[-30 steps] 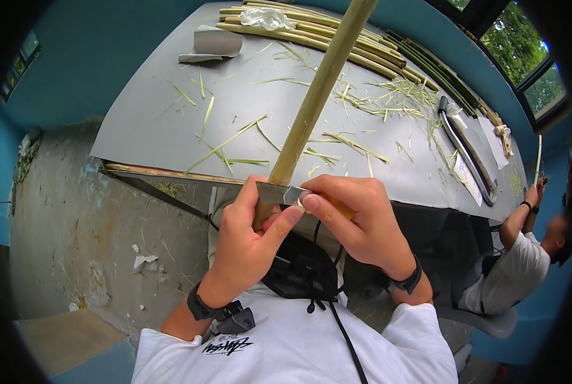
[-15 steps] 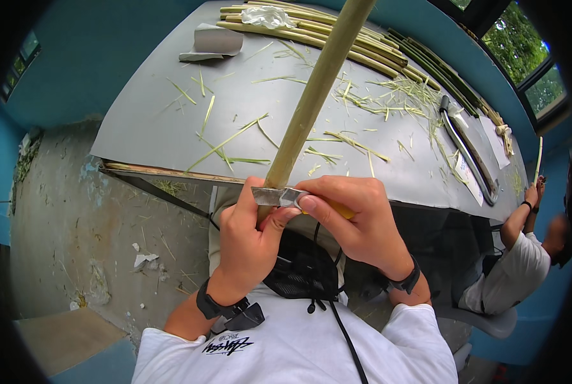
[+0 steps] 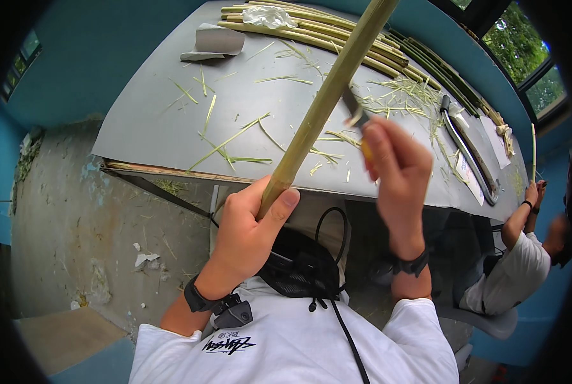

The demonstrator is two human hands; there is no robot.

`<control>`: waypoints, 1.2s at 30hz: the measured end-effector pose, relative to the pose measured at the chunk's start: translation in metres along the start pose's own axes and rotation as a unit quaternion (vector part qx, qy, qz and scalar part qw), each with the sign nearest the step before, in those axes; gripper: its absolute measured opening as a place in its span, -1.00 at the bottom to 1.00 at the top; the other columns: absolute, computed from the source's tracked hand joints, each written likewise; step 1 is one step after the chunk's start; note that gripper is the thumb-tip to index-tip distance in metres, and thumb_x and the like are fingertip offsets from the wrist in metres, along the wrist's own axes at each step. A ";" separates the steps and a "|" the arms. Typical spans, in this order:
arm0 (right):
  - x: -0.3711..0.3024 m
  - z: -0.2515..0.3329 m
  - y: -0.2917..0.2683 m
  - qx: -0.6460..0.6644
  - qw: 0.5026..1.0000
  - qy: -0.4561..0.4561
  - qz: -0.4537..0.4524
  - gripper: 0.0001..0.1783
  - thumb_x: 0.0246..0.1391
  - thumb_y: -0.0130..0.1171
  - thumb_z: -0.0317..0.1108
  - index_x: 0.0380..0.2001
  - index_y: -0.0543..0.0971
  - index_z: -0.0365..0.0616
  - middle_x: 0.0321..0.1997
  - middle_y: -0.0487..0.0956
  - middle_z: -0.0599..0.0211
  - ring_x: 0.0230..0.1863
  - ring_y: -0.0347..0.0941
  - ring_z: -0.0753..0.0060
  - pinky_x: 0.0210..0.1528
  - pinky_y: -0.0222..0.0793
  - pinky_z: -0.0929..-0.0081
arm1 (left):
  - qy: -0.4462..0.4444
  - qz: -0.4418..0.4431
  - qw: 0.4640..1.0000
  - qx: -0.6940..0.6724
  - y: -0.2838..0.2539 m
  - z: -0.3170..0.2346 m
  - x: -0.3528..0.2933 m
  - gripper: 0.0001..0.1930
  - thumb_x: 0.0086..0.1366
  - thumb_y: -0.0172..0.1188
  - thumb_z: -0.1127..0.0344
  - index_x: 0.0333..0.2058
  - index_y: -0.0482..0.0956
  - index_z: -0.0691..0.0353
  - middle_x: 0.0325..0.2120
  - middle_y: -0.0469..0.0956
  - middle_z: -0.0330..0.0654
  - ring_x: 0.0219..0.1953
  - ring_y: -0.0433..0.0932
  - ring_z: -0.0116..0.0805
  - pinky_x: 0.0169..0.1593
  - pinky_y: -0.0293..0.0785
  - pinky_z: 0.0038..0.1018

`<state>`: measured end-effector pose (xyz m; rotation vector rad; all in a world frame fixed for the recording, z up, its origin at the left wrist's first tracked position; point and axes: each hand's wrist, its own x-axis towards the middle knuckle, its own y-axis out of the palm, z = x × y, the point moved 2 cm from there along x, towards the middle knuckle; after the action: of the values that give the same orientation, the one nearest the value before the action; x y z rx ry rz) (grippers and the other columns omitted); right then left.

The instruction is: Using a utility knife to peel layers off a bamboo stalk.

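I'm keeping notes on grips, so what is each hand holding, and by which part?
The left hand grips the greenish pole around its end nearest the body; the right hand holds a knife by its yellow handle.

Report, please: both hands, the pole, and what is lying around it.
Left hand around lower part of pole; right hand, blurred, gripping knife. Knife blade at pole's right side, contact unclear. Loose shavings on table.
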<state>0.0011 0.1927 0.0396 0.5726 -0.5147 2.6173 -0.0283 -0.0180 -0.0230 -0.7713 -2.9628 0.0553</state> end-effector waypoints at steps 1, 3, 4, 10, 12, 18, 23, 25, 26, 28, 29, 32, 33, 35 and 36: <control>0.017 -0.004 -0.018 0.030 0.998 0.005 -0.054 -0.69 0.41 0.13 -0.26 -0.13 0.70 -0.30 -0.62 0.39 0.58 -0.62 0.20 0.80 -0.59 0.05 0.71 | 0.000 0.005 1.000 -0.003 0.000 -0.002 -0.004 -0.55 0.47 0.17 -0.06 -0.36 0.50 0.28 -0.66 0.20 -0.43 -0.57 0.07 -0.60 -0.53 0.03 -0.49; 0.038 -0.011 -0.056 0.041 0.994 -0.039 -0.092 -0.64 0.44 0.09 -0.20 -0.09 0.68 -0.30 -0.62 0.38 0.56 -0.67 0.17 0.79 -0.64 0.02 0.73 | -0.051 0.035 0.995 -0.084 -0.001 -0.005 -0.008 -0.65 0.49 0.15 0.05 -0.26 0.48 0.27 -0.58 0.22 -0.47 -0.57 0.06 -0.65 -0.52 0.04 -0.55; 0.039 -0.011 -0.059 0.044 0.994 -0.029 -0.097 -0.64 0.44 0.08 -0.19 -0.09 0.68 -0.30 -0.63 0.38 0.54 -0.67 0.17 0.79 -0.65 0.03 0.73 | -0.053 0.033 0.994 -0.086 -0.004 -0.005 -0.009 -0.65 0.49 0.15 0.05 -0.26 0.48 0.27 -0.58 0.22 -0.47 -0.57 0.06 -0.65 -0.52 0.04 -0.55; 0.006 0.016 -0.019 0.000 0.992 0.039 0.123 -0.74 0.39 0.10 -0.30 -0.27 0.62 -0.31 -0.62 0.39 0.53 -0.59 0.23 0.74 -0.55 0.08 0.63 | -0.146 0.108 0.950 -0.253 -0.001 -0.008 -0.009 -0.77 0.47 0.14 0.21 -0.06 0.43 0.22 -0.50 0.24 -0.47 -0.55 0.15 -0.76 -0.50 0.07 -0.70; -0.004 0.017 -0.005 -0.018 0.979 0.070 0.192 -0.77 0.35 0.13 -0.31 -0.30 0.59 -0.28 -0.63 0.41 0.42 -0.60 0.29 0.63 -0.52 0.18 0.54 | -0.141 0.097 0.952 -0.254 0.002 -0.012 -0.008 -0.77 0.46 0.16 0.22 -0.07 0.43 0.23 -0.49 0.27 -0.46 -0.52 0.16 -0.77 -0.49 0.08 -0.70; -0.010 0.010 0.013 -0.124 0.957 0.012 0.264 -0.80 0.28 0.18 -0.25 -0.30 0.63 -0.15 -0.61 0.49 0.16 -0.62 0.40 0.15 -0.51 0.26 0.35 | -0.054 0.026 0.985 -0.163 0.009 -0.016 -0.004 -0.72 0.43 0.22 0.19 -0.09 0.44 0.26 -0.47 0.33 -0.44 -0.48 0.24 -0.67 -0.45 0.17 -0.62; -0.011 0.011 0.014 -0.131 0.955 0.009 0.265 -0.80 0.27 0.19 -0.23 -0.28 0.65 -0.13 -0.60 0.51 0.13 -0.59 0.44 0.08 -0.51 0.28 0.32 | 0.033 -0.023 0.997 -0.061 0.011 -0.003 0.001 -0.71 0.40 0.27 0.21 -0.18 0.42 0.30 -0.58 0.29 -0.40 -0.51 0.21 -0.62 -0.45 0.19 -0.57; -0.011 0.012 0.016 -0.128 0.955 0.015 0.268 -0.80 0.27 0.19 -0.23 -0.28 0.65 -0.13 -0.60 0.52 0.13 -0.59 0.45 0.08 -0.50 0.29 0.32 | 0.043 -0.034 0.998 -0.038 0.011 -0.001 0.001 -0.70 0.40 0.29 0.21 -0.20 0.41 0.31 -0.63 0.26 -0.38 -0.54 0.18 -0.61 -0.46 0.18 -0.57; -0.010 0.014 0.017 -0.125 0.954 0.018 0.271 -0.80 0.26 0.20 -0.23 -0.28 0.66 -0.13 -0.59 0.53 0.13 -0.58 0.46 0.08 -0.50 0.30 0.32 | 0.052 -0.046 0.997 -0.030 0.010 0.001 0.001 -0.68 0.39 0.30 0.20 -0.22 0.40 0.31 -0.65 0.26 -0.36 -0.56 0.18 -0.60 -0.47 0.18 -0.56; -0.010 0.015 0.016 -0.128 0.954 0.011 0.272 -0.80 0.26 0.20 -0.23 -0.28 0.66 -0.14 -0.58 0.54 0.13 -0.57 0.47 0.08 -0.49 0.31 0.32 | 0.060 -0.056 0.996 -0.022 0.010 0.002 0.001 -0.67 0.38 0.32 0.19 -0.24 0.39 0.32 -0.67 0.26 -0.34 -0.58 0.18 -0.59 -0.49 0.18 -0.55; -0.010 0.015 0.016 -0.131 0.953 0.004 0.273 -0.80 0.26 0.20 -0.24 -0.27 0.66 -0.14 -0.57 0.55 0.13 -0.57 0.48 0.07 -0.49 0.32 0.32 | 0.075 -0.067 0.995 -0.003 0.010 0.002 0.002 -0.66 0.37 0.33 0.18 -0.24 0.41 0.31 -0.68 0.26 -0.34 -0.60 0.18 -0.58 -0.50 0.18 -0.54; -0.011 0.013 0.018 -0.121 0.955 -0.007 0.272 -0.80 0.25 0.21 -0.24 -0.26 0.67 -0.14 -0.55 0.56 0.13 -0.55 0.51 0.07 -0.48 0.35 0.32 | 0.098 -0.085 0.991 0.024 0.011 -0.001 0.002 -0.67 0.36 0.36 0.17 -0.23 0.46 0.31 -0.70 0.27 -0.34 -0.62 0.19 -0.56 -0.51 0.18 -0.54; -0.010 0.014 0.018 -0.121 0.955 -0.007 0.272 -0.80 0.25 0.21 -0.24 -0.26 0.67 -0.14 -0.55 0.56 0.13 -0.55 0.51 0.07 -0.48 0.35 0.32 | 0.104 -0.091 0.990 0.031 0.010 -0.002 0.002 -0.68 0.35 0.37 0.17 -0.23 0.48 0.31 -0.71 0.27 -0.35 -0.64 0.19 -0.56 -0.51 0.19 -0.53; -0.012 0.015 0.019 -0.130 0.954 -0.018 0.271 -0.80 0.24 0.22 -0.25 -0.26 0.68 -0.14 -0.54 0.58 0.14 -0.54 0.53 0.07 -0.48 0.37 0.32 | 0.120 -0.099 0.987 0.049 0.010 0.000 0.002 -0.69 0.35 0.36 0.17 -0.21 0.50 0.30 -0.71 0.29 -0.34 -0.65 0.20 -0.55 -0.51 0.21 -0.53; -0.014 0.013 0.021 -0.130 0.953 -0.018 0.271 -0.80 0.24 0.22 -0.25 -0.26 0.68 -0.14 -0.54 0.58 0.14 -0.54 0.53 0.07 -0.48 0.37 0.32 | 0.137 -0.106 0.983 0.067 0.010 0.001 0.001 -0.70 0.35 0.36 0.17 -0.20 0.52 0.29 -0.71 0.30 -0.34 -0.66 0.21 -0.54 -0.51 0.22 -0.54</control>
<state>0.0069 0.1653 0.0390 0.4370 -1.1497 2.9684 -0.0246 -0.0090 -0.0243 -0.4058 -2.7262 0.1244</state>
